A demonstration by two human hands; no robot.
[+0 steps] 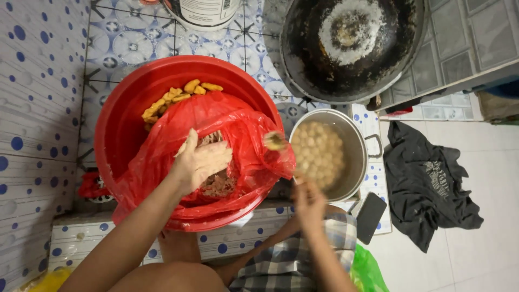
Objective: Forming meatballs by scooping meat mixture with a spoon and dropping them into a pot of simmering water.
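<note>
A big red plastic basin [121, 121] stands on the tiled ledge with a red plastic bag [243, 135] lying open in it. My left hand [201, 161] is pressed into the brownish minced mixture [220, 184] inside the bag. Yellow fried pieces [173, 97] lie at the basin's far side. My right hand [308, 203] is closed on a spoon handle; the spoon's bowl [274, 141] carries a lump of mixture above the bag's edge. Just right of it stands a steel pot [354, 143] of water filled with several pale balls [319, 154].
A blackened wok [351, 48] with whitish residue sits at the back right. A white bucket [203, 12] is at the top edge. A dark cloth [430, 184] lies on the floor at right, a black phone [371, 216] near my knee, a green bag [367, 270] below.
</note>
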